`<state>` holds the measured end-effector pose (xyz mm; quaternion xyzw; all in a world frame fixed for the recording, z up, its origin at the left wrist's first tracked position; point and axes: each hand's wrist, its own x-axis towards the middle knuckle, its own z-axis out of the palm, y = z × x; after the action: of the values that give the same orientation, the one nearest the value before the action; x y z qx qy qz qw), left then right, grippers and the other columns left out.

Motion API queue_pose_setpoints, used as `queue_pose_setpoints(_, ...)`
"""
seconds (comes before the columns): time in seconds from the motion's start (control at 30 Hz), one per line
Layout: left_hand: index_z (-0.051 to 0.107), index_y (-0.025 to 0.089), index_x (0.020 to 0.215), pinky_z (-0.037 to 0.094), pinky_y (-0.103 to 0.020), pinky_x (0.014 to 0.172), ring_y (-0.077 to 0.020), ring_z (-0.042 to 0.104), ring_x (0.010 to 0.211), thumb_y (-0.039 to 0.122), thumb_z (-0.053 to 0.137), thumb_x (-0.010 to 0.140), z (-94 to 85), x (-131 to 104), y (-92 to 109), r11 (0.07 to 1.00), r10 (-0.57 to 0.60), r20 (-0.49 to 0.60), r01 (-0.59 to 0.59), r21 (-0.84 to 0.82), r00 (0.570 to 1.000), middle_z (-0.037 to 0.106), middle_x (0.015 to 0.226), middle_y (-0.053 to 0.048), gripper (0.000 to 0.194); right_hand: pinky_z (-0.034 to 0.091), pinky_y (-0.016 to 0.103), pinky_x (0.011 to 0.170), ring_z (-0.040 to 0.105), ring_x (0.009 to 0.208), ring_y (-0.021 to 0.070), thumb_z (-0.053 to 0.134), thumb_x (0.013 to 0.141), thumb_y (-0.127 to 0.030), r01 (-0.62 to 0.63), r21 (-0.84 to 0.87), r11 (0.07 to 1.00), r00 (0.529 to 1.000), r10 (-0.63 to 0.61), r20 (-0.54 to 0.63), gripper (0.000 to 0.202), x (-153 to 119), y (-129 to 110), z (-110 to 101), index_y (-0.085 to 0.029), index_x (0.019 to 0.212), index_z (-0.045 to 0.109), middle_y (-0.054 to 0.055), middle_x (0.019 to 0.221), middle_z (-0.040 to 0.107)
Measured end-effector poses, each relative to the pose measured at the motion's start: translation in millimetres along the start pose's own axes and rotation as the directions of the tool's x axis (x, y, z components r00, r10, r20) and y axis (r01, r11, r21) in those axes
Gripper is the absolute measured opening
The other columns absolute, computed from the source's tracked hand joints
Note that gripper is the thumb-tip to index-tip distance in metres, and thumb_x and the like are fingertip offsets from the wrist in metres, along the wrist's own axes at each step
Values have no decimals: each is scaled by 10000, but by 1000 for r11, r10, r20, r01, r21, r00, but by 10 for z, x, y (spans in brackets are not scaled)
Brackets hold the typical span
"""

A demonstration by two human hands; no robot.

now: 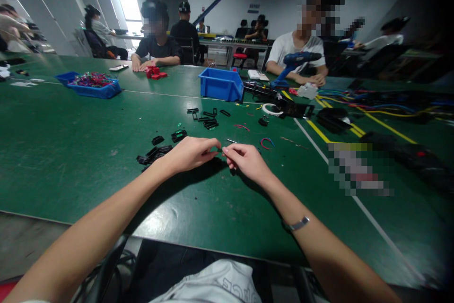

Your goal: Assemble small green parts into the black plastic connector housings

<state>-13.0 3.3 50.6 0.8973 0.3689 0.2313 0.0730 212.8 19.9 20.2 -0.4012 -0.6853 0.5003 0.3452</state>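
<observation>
Over the green table (pixel 213 208), my left hand (pixel 193 153) and my right hand (pixel 246 161) meet with their fingertips nearly touching. Both are closed in a pinch around something small and dark, too tiny to name. Left of my left hand lies a pile of black plastic parts (pixel 154 154), with a black housing holding a green piece (pixel 178 135) just behind. Several black frames (pixel 210 122) are spread out beyond my hands. Close to my right hand are a thin metal rod (pixel 232 141) and a loop of red and blue wire (pixel 266 142).
A blue bin (pixel 220 84) stands farther back, and a blue tray (pixel 95 88) of coloured wires sits at the left. A blue power drill (pixel 294 64) and bundled cables (pixel 386 99) are to the right. Two people sit across the table, one near red blocks (pixel 155 73).
</observation>
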Motion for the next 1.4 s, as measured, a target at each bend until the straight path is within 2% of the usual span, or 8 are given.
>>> queue_pose_setpoints(0.43,658,188,1154,417,-205,668,-115,642,737,225,534,984,-1,-1,4,999,42,-42,-41,20,998,729,946,-45,214,436,226,479,549,506,106,674,861,-580,-38,78,996,999,37,6,426,10,-28,-4,-163,776,653,-10,607,586)
queue_pose_setpoints(0.83,661,178,1128,438,-218,684,-127,667,756,217,534,985,34,8,11,999,34,-64,-34,10,997,748,969,-47,195,420,227,477,531,508,103,695,854,-561,-62,175,983,998,61,14,407,18,6,9,-161,789,663,-18,603,566)
queue_pose_setpoints(1.4,654,176,1136,452,-227,705,-144,693,816,226,519,1002,44,7,9,999,46,-70,-44,17,997,750,993,-58,197,407,227,480,518,501,100,723,835,-551,-89,224,971,996,89,10,406,11,-25,23,-155,769,669,-18,586,562)
